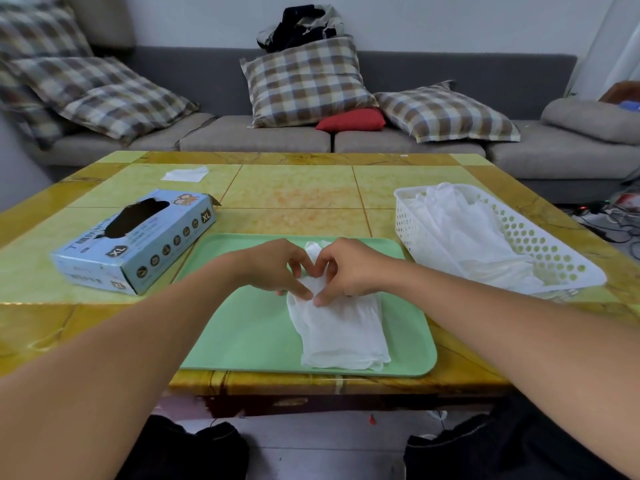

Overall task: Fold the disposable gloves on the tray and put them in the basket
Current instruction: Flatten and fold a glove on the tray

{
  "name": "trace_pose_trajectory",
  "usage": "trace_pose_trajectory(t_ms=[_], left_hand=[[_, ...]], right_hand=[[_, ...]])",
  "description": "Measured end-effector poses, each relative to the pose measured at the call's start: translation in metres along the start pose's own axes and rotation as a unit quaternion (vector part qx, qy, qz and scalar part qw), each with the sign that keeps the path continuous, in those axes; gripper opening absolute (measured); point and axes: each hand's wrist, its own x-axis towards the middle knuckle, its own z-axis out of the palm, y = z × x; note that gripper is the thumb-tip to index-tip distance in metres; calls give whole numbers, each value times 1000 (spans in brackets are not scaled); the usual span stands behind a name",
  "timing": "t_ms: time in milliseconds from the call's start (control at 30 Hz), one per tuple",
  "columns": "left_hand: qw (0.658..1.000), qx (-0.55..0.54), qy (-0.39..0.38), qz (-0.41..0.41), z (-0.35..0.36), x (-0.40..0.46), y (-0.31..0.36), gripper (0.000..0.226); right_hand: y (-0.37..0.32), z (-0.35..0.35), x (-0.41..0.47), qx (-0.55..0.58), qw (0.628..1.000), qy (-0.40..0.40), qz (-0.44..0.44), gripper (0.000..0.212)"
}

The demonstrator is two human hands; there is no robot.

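The white glove (337, 327) lies flat on the green tray (242, 334) with its far end lifted, so your fold looks barely begun, while the basket (540, 237) beside the tray already holds several gloves. Your left hand (273, 265) and right hand (349, 268) meet over the glove, curled fingers pinching its far end.

Living room: sofa (311, 136), plaid cushions (304, 81)

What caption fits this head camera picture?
Both hands, left and right, pinch white gloves on the green tray.
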Motion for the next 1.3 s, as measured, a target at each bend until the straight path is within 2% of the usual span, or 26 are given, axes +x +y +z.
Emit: trace_pose_trajectory(t_ms=[167,267,500,700,767,867,1033,1167,1233,1300], left_hand=[[1000,25,-10,-6,3,6,-3,29],[999,37,-15,-20,3,5,-1,33],[999,-22,26,-31,-4,-4,-8,27],[993,-59,101,-25,-4,-11,-11,6],[989,-96,108,-29,-1,-11,-11,12],[986,-119,110,-36,5,-7,-10,27],[987,-47,156,-6,4,-3,-12,40],[978,76,188,40,-5,-14,-2,33],[985,47,153,70,-8,-24,12,26],[995,15,41,92,-9,-35,27,26]], right_hand=[[0,3,2,9,1000,-5,24,66],[1,3,1,16,999,-10,34,69],[2,1,-4,17,999,26,-9,66],[1,4,-7,-53,996,-60,-26,56],[1,-2,-11,-56,996,-66,-30,55],[4,-20,-23,-51,993,-87,-58,41],[6,-36,-50,-27,974,-198,-103,30],[5,-27,-59,-31,975,-202,-89,22],[4,-19,-59,-52,973,-207,-90,21],[3,-14,-59,-71,968,-220,-101,13]])
